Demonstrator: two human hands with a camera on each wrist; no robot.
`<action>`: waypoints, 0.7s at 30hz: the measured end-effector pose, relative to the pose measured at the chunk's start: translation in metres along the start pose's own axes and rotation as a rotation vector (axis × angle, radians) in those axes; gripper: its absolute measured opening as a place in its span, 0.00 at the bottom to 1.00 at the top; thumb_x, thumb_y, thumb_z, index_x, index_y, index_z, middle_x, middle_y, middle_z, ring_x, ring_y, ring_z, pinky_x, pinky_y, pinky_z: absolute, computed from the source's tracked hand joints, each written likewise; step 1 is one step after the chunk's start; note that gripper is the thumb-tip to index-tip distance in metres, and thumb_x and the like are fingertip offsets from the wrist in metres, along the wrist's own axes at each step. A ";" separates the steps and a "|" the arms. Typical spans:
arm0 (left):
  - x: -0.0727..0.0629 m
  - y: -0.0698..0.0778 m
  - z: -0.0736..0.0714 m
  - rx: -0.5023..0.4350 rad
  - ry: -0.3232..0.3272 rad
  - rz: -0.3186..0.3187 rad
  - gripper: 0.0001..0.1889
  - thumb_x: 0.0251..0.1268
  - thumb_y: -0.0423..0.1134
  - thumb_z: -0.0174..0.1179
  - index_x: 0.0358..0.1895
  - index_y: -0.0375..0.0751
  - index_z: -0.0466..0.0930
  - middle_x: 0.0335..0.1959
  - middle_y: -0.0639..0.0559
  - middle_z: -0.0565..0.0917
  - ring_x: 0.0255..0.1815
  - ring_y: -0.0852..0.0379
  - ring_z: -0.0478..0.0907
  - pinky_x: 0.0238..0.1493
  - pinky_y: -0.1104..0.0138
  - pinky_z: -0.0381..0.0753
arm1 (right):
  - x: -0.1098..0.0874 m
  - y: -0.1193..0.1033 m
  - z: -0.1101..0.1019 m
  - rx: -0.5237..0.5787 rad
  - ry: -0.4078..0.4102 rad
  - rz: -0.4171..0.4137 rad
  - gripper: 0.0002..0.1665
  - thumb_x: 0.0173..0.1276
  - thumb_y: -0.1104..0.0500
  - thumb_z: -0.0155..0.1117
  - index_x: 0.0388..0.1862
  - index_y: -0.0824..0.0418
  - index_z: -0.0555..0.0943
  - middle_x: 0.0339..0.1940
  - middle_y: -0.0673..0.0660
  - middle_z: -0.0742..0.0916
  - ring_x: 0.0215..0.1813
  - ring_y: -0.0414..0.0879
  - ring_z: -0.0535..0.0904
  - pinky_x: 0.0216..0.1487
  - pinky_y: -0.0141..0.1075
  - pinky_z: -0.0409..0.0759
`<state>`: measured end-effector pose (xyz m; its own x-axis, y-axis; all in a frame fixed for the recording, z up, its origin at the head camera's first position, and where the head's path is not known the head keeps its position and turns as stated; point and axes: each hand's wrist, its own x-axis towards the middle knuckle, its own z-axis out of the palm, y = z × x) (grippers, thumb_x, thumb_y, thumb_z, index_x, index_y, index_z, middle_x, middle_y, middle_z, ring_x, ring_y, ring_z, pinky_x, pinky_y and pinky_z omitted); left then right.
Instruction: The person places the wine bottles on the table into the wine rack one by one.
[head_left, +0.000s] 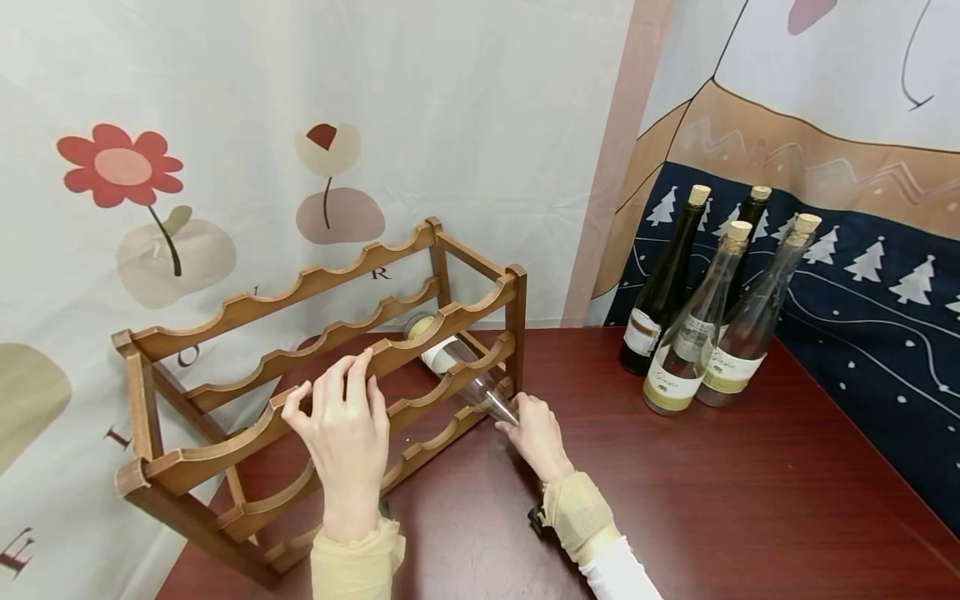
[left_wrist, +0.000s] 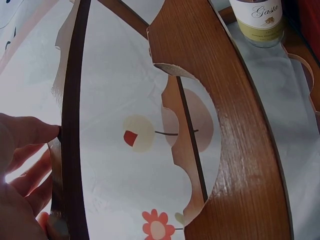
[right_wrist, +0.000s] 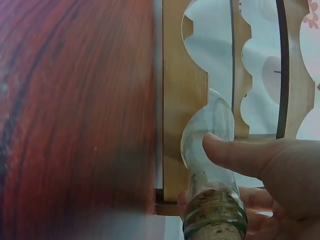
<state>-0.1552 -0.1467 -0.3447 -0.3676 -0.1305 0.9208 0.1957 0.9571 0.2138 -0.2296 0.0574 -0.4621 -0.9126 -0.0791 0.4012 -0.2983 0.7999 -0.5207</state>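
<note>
A wooden wine rack (head_left: pixel 322 433) with scalloped rails stands at the left of the table. My left hand (head_left: pixel 345 417) grips its top front rail; the left wrist view shows thumb and fingers (left_wrist: pixel 37 175) pinching that rail's edge. Low at the rack's right end lies a clear glass bottle (head_left: pixel 442 357), base toward the back wall and neck out past the front rail. My right hand (head_left: pixel 536 433) holds the bottle by its neck. In the right wrist view, the thumb lies along the glass (right_wrist: pixel 205 150) above the cork (right_wrist: pixel 215 220), and the neck sits in a scalloped notch.
To the right stand two dark corked bottles (head_left: pixel 667 283) and two clear ones (head_left: pixel 675 379), grouped close together. Behind the reddish-brown table (head_left: pixel 600 483) hang a pale printed cloth (head_left: pixel 487 125) and a navy one with trees (head_left: pixel 862 333).
</note>
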 end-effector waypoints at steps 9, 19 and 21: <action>0.000 0.001 0.000 0.001 -0.003 -0.001 0.14 0.60 0.28 0.57 0.50 0.38 0.80 0.43 0.40 0.81 0.41 0.41 0.77 0.53 0.46 0.56 | -0.001 0.000 0.001 0.034 -0.005 0.010 0.17 0.49 0.56 0.76 0.31 0.64 0.81 0.27 0.57 0.85 0.28 0.52 0.83 0.27 0.42 0.79; 0.000 0.000 -0.001 -0.003 -0.010 -0.002 0.14 0.61 0.29 0.56 0.50 0.38 0.79 0.43 0.40 0.80 0.41 0.41 0.77 0.53 0.46 0.56 | 0.001 -0.001 0.000 0.070 -0.035 0.028 0.14 0.52 0.56 0.74 0.32 0.64 0.82 0.28 0.59 0.87 0.28 0.52 0.83 0.29 0.42 0.79; 0.000 0.000 -0.001 -0.006 -0.007 -0.003 0.14 0.61 0.29 0.56 0.50 0.38 0.79 0.43 0.40 0.80 0.41 0.41 0.77 0.53 0.46 0.56 | 0.001 -0.001 0.000 0.076 -0.046 0.036 0.14 0.52 0.56 0.73 0.32 0.65 0.83 0.28 0.59 0.87 0.28 0.52 0.83 0.29 0.42 0.79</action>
<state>-0.1543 -0.1468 -0.3444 -0.3747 -0.1313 0.9178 0.2000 0.9552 0.2183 -0.2305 0.0568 -0.4612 -0.9345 -0.0791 0.3471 -0.2832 0.7558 -0.5904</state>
